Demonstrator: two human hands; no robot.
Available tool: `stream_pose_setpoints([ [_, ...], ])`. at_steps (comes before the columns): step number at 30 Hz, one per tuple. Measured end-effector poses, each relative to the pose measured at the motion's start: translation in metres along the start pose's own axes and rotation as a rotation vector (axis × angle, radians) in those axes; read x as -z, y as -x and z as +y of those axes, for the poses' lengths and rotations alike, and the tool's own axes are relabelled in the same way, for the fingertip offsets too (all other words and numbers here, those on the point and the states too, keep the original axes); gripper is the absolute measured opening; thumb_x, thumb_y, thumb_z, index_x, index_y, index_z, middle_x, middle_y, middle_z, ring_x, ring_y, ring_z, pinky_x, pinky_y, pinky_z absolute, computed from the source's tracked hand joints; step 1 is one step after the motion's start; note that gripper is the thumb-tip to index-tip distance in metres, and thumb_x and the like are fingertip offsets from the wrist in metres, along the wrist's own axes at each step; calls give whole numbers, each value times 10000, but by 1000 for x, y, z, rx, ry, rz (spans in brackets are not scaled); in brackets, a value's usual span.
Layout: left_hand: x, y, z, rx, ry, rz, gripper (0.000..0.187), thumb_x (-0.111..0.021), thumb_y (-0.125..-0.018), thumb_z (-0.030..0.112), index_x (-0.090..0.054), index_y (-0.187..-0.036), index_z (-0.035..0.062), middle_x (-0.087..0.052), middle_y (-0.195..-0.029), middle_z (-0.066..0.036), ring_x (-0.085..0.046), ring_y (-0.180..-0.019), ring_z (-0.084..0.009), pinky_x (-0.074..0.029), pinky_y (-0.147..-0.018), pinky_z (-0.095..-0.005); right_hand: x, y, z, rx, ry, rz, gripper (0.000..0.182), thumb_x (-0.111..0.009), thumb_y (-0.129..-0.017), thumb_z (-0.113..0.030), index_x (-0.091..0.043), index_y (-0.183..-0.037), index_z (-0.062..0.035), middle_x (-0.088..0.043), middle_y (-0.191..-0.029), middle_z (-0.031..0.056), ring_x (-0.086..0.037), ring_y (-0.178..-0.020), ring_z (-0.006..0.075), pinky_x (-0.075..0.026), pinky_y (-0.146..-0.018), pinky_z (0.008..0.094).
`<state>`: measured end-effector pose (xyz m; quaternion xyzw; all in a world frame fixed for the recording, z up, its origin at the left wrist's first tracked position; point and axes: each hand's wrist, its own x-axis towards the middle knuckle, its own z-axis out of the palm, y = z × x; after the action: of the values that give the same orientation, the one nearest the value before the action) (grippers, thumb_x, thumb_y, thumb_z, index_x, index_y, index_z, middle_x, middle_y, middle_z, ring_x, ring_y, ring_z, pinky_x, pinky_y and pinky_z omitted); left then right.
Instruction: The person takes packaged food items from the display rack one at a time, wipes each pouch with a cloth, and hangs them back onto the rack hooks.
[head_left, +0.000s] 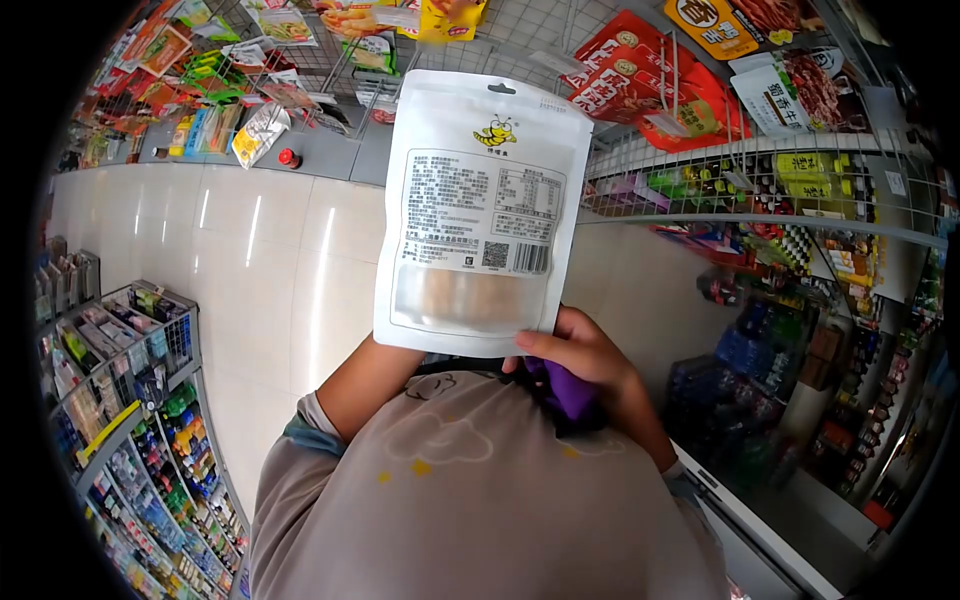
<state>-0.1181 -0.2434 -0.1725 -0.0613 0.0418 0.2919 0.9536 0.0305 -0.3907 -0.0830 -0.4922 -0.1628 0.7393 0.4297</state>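
A white snack pouch [470, 245] is held upright before me, its printed back facing me. It has a hang hole at the top, a yellow bee logo, text panels, a QR code, a barcode and a clear window with something tan inside. My right hand [585, 350] is closed on its lower right corner, thumb on the front. A bunched purple fabric item [568, 390] hangs just under that hand. My left hand [392, 358] is behind the pouch's lower left corner; only the wrist end shows, its fingers hidden.
Wire racks of red snack packs [655, 85] stand ahead and to the right, above bottled goods. More hanging packets and a red-capped jar [289, 158] are at the far left. A grey goods shelf [140, 400] stands left, across the tiled floor [260, 260].
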Motion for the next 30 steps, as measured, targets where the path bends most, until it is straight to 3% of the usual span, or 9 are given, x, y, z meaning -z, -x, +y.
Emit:
stream_pose_setpoints([
  [7, -17, 1, 1, -89, -67, 32, 766, -343, -1051, 616, -400, -1536, 26, -533, -1471, -198, -575, -1284, -346, -452, -1112, -473, 58, 14, 18, 16, 66, -16, 325, -506, -1090, -226, -615, -1261, 27, -709, -1061, 111, -678, -1007, 187, -509, -949, 329],
  [10, -28, 6, 4, -175, -101, 47, 766, -345, -1050, 613, -398, -1536, 24, -531, -1472, -201, -574, -1284, -350, -450, -1113, -476, 80, 34, 13, 99, 245, -38, 380, -489, -1089, -262, -579, -1326, 22, -657, -1242, 164, -602, -1214, 223, -434, -1071, 358],
  [13, -38, 9, 0, -233, -122, 54, 766, -347, -1050, 610, -397, -1537, 22, -529, -1472, -205, -573, -1284, -354, -448, -1115, -478, 96, 62, 3, 262, 446, -220, 674, -653, -987, -349, -403, -1499, 10, -447, -1530, 199, -357, -1473, 282, -220, -1218, 394],
  [16, -46, 8, -10, -248, -147, 55, 765, -349, -1049, 607, -396, -1537, 19, -527, -1473, -208, -573, -1284, -358, -446, -1116, -481, 101, 89, -6, 262, 407, -237, 761, -744, -928, -298, -368, -1518, 2, -489, -1483, 178, -423, -1418, 290, -264, -1199, 404],
  [21, -53, -2, -44, -205, -180, 64, 765, -353, -1048, 602, -394, -1537, 16, -524, -1474, -214, -571, -1284, -364, -443, -1119, -485, 87, 106, -20, 171, 829, 178, 669, -850, -833, -187, -529, -1404, -52, -604, -1323, 130, -578, -1248, 228, -427, -1063, 344],
  [26, -60, -19, -72, -144, -223, 68, 764, -356, -1047, 597, -392, -1538, 12, -521, -1475, -220, -569, -1284, -371, -440, -1121, -490, 102, 104, -20, 470, 854, 600, 476, -810, -867, -171, -606, -1269, -15, -709, -1052, 119, -690, -934, 207, -541, -879, 338],
  [27, -62, -21, -77, -135, -233, 67, 764, -357, -1047, 596, -391, -1538, 11, -521, -1475, -221, -569, -1284, -372, -439, -1121, -491, 105, 108, -26, 420, 717, 672, 559, -809, -876, -183, -548, -1334, 0, -670, -1158, 138, -663, -1033, 204, -532, -914, 348],
  [29, -64, -26, -85, -115, -250, 64, 764, -359, -1047, 594, -390, -1538, 10, -519, -1475, -223, -569, -1284, -375, -438, -1122, -492, 106, 95, -19, 893, 498, 922, 673, -787, -903, -208, -422, -1422, 16, -574, -1301, 172, -608, -1146, 243, -513, -964, 385],
  [30, -66, -27, -90, -99, -258, 61, 764, -359, -1047, 593, -390, -1538, 9, -519, -1475, -225, -568, -1284, -376, -437, -1123, -493, 106, 91, -20, 909, 488, 926, 673, -787, -903, -208, -422, -1422, 16, -574, -1301, 172, -608, -1146, 243, -513, -964, 385],
])
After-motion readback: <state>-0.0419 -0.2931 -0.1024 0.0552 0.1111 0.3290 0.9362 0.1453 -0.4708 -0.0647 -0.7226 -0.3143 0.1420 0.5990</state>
